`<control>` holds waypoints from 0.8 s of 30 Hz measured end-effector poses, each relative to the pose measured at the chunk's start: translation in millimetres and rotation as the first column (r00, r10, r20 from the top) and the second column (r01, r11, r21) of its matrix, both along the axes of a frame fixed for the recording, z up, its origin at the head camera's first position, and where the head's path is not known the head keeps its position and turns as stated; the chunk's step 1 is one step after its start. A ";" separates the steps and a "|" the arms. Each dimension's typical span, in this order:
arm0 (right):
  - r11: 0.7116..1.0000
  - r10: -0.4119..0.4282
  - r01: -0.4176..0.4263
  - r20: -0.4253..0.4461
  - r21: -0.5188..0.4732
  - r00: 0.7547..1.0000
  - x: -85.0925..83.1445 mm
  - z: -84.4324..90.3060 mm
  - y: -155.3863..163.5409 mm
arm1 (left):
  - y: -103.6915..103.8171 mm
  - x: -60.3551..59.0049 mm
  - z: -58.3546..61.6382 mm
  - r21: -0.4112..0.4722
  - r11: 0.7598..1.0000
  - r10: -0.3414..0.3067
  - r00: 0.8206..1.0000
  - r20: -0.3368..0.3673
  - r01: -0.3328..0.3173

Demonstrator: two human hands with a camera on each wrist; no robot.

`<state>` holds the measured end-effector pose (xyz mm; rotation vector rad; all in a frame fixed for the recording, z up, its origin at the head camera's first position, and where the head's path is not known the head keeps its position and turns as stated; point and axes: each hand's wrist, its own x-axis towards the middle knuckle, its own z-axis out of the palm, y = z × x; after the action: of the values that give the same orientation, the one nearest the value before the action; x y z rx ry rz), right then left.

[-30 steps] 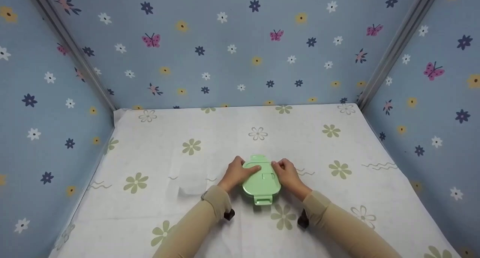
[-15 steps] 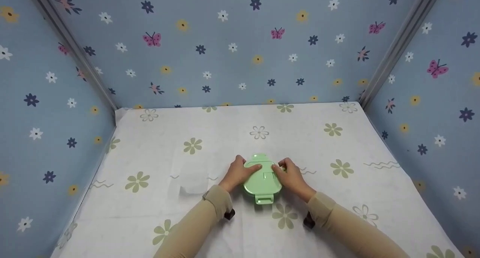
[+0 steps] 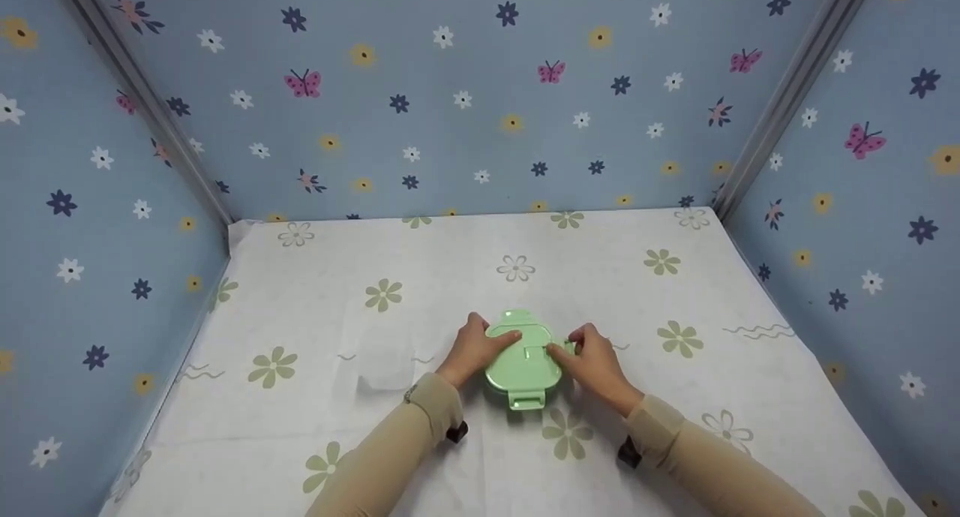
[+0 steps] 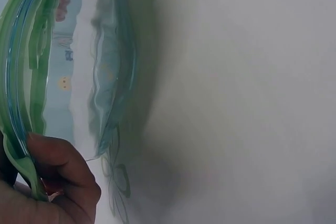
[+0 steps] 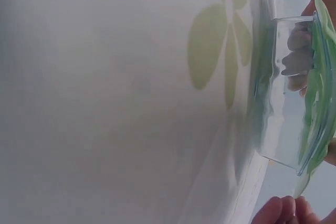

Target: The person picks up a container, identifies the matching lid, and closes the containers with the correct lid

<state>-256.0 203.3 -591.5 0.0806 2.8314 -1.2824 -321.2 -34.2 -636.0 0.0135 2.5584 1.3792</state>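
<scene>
A clear glass food container [image 5: 286, 93] with a light green snap-on lid [image 3: 517, 367] is between both hands. My left hand [image 3: 474, 352] grips its left side, thumb lying on the lid and fingers curled under the edge. In the left wrist view the curled finger [image 4: 60, 161] sits under the green rim. My right hand [image 3: 595, 363] is at the right side, thumb on the lid's edge. Its fingertips [image 5: 287, 205] hold the end of the side latch [image 5: 302, 183], which sticks outward from the lid. Latches at the front [image 3: 526, 401] and back [image 3: 515, 316] also stick out.
A white cloth with green flowers [image 3: 382, 295] covers the table. Left of the container lies a translucent patch [image 3: 386, 359] with a lifted edge. Blue patterned walls [image 3: 450, 74] enclose the back and both sides.
My right hand has shifted outward to the right, and the side latch now shows swung out at its fingertips. My left hand and the container have stayed in place.
</scene>
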 end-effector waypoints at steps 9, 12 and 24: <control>1.000 0.014 -0.013 0.038 -0.022 0.999 2.8 3.8 -1.0 | -0.8 15.9 21.2 0.031 0.999 0.005 1.000 -0.011 -0.005; 0.999 0.013 -0.011 0.047 -0.036 0.999 1.4 4.0 -1.3 | 0.8 20.3 26.6 0.028 1.000 0.011 1.000 -0.020 -0.010; 0.988 0.002 0.015 0.111 -0.151 0.994 -5.5 5.1 -3.0 | 4.1 22.7 31.4 0.008 1.000 0.029 1.000 0.006 -0.029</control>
<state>-261.5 200.4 -586.4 0.1529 2.6341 -1.4420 -298.6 -30.1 -604.6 -0.0265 2.5578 1.3986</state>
